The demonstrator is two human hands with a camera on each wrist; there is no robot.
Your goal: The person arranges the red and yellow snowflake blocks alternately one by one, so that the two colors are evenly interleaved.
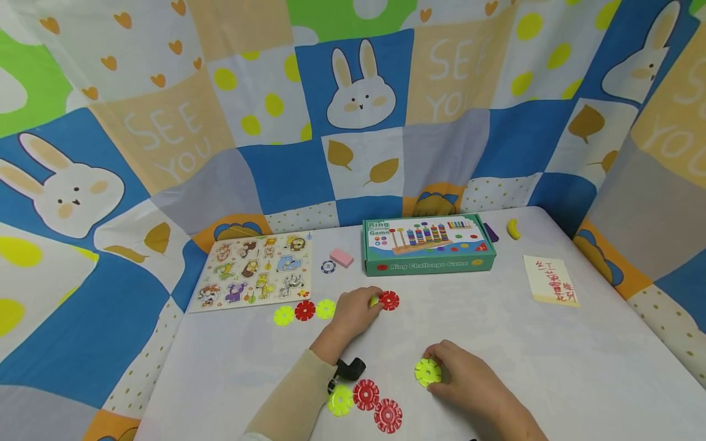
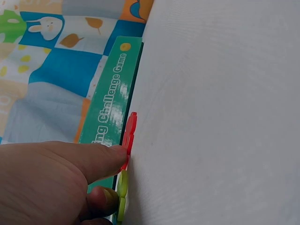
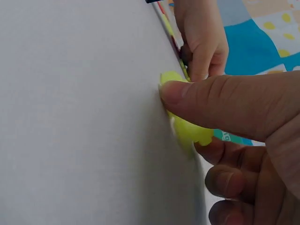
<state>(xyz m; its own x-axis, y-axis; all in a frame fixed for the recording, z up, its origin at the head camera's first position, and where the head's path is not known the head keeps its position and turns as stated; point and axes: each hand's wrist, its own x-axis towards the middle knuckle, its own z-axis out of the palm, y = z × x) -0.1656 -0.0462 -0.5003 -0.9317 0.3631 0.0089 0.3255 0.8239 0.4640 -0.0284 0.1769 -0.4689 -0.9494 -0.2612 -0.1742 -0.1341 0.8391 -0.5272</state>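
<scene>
Held disc: you have a yellow-green notched disc (image 1: 427, 372) in your right hand (image 1: 465, 376), over the near part of the white tabletop (image 1: 469, 318), right of centre.
Right grip: thumb and forefinger pinch it at its rim.
Left grip: your left hand (image 1: 353, 313) reaches the row's right end, thumb tip on the red end disc (image 1: 390, 300), a curled finger against its yellow-green neighbour (image 1: 374, 301); whether you pinch or only press, I cannot tell.
Row: left of that hand lie a yellow-green disc, a red one and another yellow-green; your hand hides the middle.
Loose discs: one yellow-green (image 1: 340, 400) and two red (image 1: 388, 416) lie by your left forearm, near the black wrist camera (image 1: 351, 369).
Room: tabletop stretches from your right hand to the handwritten note (image 1: 550, 280).
Back edge: the Ring Challenge Game box (image 1: 430, 264) stands just beyond the row; left of it are a pink block (image 1: 342, 257), a chip (image 1: 328, 267) and the animal puzzle board (image 1: 250, 269); rightward, a toy banana (image 1: 513, 229).
Surround: rabbit-print cloth (image 1: 361, 171) rises along the back and both sides.
</scene>
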